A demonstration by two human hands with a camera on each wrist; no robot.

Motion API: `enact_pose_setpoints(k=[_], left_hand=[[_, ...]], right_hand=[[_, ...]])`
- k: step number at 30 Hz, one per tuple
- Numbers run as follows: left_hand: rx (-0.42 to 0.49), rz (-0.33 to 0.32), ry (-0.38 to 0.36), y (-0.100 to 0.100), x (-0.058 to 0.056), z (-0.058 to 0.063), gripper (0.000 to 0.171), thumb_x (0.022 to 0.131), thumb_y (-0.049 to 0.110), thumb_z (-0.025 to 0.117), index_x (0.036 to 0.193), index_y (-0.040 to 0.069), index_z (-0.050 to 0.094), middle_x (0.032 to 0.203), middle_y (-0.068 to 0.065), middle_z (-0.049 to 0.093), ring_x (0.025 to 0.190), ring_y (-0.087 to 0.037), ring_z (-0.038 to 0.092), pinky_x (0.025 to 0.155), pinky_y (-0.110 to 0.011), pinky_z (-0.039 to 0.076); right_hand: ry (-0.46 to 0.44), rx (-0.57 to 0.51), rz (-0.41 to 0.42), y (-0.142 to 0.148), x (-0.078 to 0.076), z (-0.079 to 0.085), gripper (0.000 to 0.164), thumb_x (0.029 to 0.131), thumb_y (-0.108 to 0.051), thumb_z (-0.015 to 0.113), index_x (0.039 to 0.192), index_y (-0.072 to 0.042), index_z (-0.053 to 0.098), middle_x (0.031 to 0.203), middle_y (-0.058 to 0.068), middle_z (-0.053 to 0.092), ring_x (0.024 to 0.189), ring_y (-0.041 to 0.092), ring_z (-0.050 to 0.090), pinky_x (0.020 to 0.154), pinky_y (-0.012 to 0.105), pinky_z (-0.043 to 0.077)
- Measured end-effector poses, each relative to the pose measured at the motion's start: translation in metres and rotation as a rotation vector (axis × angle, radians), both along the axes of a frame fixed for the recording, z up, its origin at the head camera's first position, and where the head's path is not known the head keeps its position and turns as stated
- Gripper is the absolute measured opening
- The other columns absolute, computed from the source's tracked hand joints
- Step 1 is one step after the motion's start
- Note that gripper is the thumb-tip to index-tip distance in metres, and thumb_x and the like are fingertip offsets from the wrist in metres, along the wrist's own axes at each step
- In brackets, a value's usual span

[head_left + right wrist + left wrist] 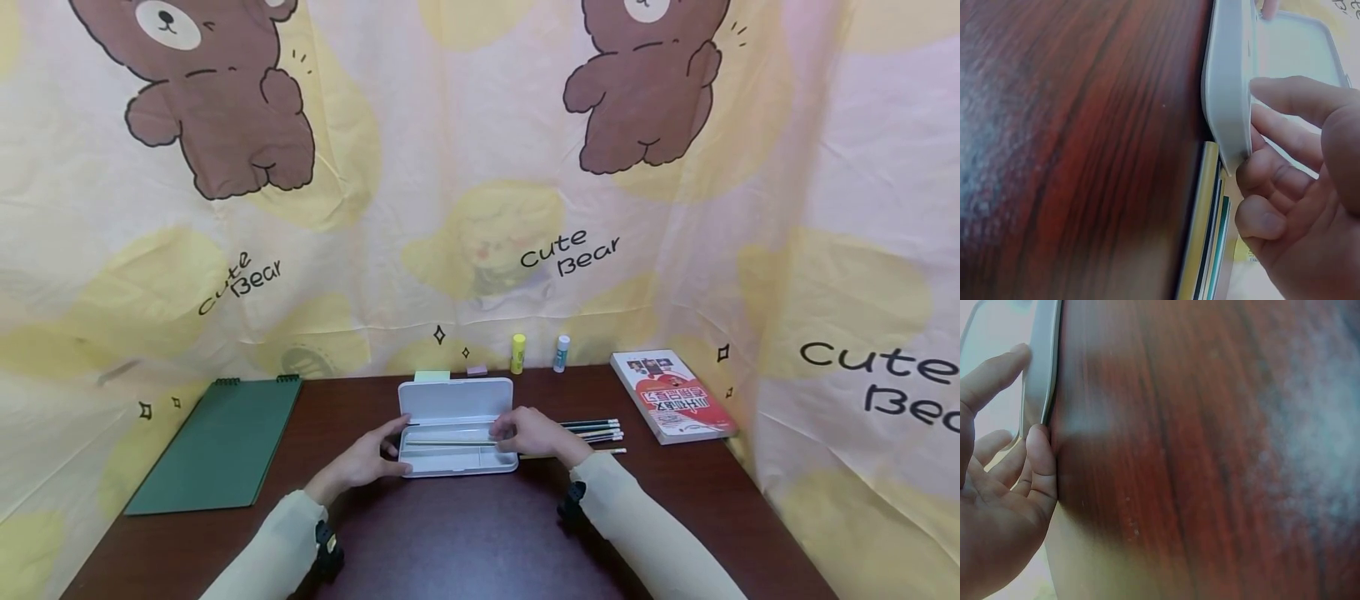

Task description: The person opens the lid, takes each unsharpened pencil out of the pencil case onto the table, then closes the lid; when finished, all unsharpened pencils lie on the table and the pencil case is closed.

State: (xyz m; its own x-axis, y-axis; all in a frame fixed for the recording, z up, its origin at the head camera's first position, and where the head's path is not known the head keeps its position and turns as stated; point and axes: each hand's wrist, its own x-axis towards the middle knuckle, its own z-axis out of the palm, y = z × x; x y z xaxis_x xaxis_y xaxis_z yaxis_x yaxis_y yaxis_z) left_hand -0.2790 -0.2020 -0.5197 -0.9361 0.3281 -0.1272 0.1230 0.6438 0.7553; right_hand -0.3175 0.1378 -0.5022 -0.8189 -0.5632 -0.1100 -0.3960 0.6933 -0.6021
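A white pencil case [459, 467] lies on the table with its lid [455, 402] raised. My left hand [362, 457] holds the case's left end, thumb at the front corner and a finger up by the lid. In the left wrist view, the thumb [999, 374] rests on the case's wall [1042, 362]. A pencil [448, 442] lies lengthwise within the case. Over the right end, my right hand [536, 433] has curled fingers at the pencil's end, pinching it. The right wrist view shows that thumb [1291, 94] just inside the case wall [1229, 81]; the pencil is hidden there.
Several pencils [600, 435] lie right of the case, beneath the right wrist. A book [671, 396] is at the right, a green spiral pad [217, 442] at the left. Behind stand a yellow tube [518, 354], a glue stick [561, 354], sticky notes [432, 376] and an eraser [477, 371].
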Motion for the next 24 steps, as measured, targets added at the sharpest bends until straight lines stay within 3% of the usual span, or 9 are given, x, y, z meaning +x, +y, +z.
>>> enact_pose_setpoints(k=[8,24], left_hand=[[0.004,0.009,-0.007,-0.0004,-0.0005,-0.0018,0.092,0.078,0.028,0.086,0.155,0.027,0.036,0.141,-0.004,0.052,0.096,-0.018,0.052,0.077,-0.032,0.043],[-0.009,0.015,0.001,0.0005,0.0008,-0.0009,0.091,0.078,0.028,0.086,0.155,0.026,0.037,0.126,-0.005,0.056,0.096,-0.018,0.052,0.079,-0.033,0.043]], right_hand=[[-0.012,0.063,-0.001,-0.0046,0.0015,0.0024,0.013,0.091,-0.013,0.071,0.101,-0.02,0.077,0.094,-0.007,0.071,0.084,0.012,0.058,0.083,0.036,0.05],[-0.016,0.028,-0.047,-0.0043,0.0029,0.0052,0.005,0.089,-0.013,0.074,0.092,-0.016,0.075,0.083,-0.007,0.067,0.078,0.013,0.057,0.072,0.032,0.048]])
